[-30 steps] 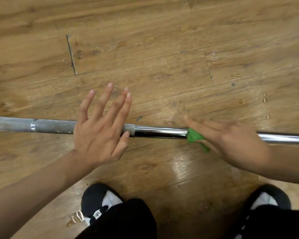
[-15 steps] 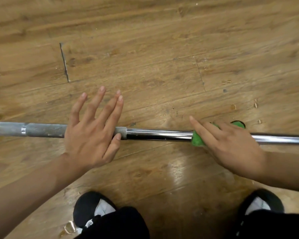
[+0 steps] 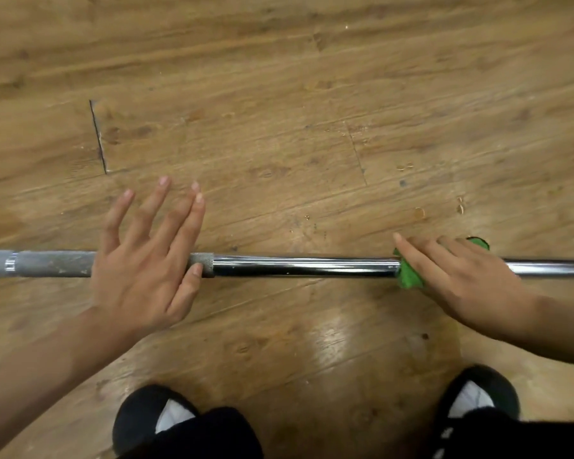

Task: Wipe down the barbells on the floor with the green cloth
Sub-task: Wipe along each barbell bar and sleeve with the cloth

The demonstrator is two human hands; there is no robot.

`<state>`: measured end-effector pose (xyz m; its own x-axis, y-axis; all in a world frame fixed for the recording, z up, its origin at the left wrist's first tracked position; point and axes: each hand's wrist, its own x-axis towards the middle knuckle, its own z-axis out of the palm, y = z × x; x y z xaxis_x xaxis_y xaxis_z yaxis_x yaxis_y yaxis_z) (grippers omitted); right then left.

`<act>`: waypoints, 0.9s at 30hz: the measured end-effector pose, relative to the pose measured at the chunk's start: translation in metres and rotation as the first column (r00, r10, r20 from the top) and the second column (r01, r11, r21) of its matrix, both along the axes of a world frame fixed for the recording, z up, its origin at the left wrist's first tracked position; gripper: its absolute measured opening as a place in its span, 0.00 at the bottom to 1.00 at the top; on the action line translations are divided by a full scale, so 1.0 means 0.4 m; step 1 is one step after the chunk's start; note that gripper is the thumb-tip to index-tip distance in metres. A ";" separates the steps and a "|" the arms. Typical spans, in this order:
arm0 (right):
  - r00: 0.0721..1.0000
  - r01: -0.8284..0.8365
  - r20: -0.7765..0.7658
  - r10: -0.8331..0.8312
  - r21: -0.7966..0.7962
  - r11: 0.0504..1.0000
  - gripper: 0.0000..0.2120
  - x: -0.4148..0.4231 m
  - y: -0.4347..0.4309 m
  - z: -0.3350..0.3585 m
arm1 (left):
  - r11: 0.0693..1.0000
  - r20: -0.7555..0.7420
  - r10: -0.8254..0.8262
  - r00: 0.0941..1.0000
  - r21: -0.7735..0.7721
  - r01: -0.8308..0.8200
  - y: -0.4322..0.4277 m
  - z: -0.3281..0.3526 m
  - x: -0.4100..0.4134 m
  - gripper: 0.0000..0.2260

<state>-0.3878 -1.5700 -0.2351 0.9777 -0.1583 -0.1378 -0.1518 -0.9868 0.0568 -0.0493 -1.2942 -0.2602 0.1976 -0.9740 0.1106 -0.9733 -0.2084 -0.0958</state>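
No readable writing (white marks on trouser leg (image 3: 446,433) too small). 1 bar (image 3: 295,266) on floor (image 3: 279,94), 1 cloth (image 3: 408,276), 2 shoes (image 3: 140,419). Left hand (image 3: 146,260) flat on knurled section, fingers (image 3: 153,207) straight, spread. Right hand (image 3: 461,276) presses cloth onto chrome section; cloth sits under straight fingers, thumb hidden.

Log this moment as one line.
phase: wiping | left hand: flat on barbell rough section | right hand: presses green cloth onto shiny shaft | floor: wood
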 end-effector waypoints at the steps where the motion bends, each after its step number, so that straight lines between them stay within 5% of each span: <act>1: 1.000 0.023 0.010 -0.023 -0.020 1.000 0.41 0.008 0.011 -0.004 | 1.000 0.006 0.005 1.000 0.006 -0.005 0.000 0.001 -0.001 0.32; 9: 0.958 -0.001 0.285 -0.008 0.033 0.999 0.26 0.455 0.340 -0.087 | 0.997 -0.047 0.026 0.999 0.070 -0.022 -0.013 0.017 0.014 0.31; 16: 0.937 0.271 0.226 -0.267 0.012 0.962 0.26 0.092 0.112 -0.046 | 0.999 -0.035 0.036 0.999 -0.016 -0.037 -0.019 0.010 0.008 0.30; 21: 0.588 0.742 0.311 -0.747 0.161 0.651 0.20 0.166 0.231 -0.049 | 0.994 -0.034 0.086 0.996 -0.062 -0.088 -0.025 0.003 -0.001 0.29; 27: 0.772 0.485 0.308 -0.556 0.280 0.829 0.24 0.443 0.457 -0.062 | 0.999 -0.071 0.043 0.997 -0.002 -0.044 -0.025 0.012 0.011 0.30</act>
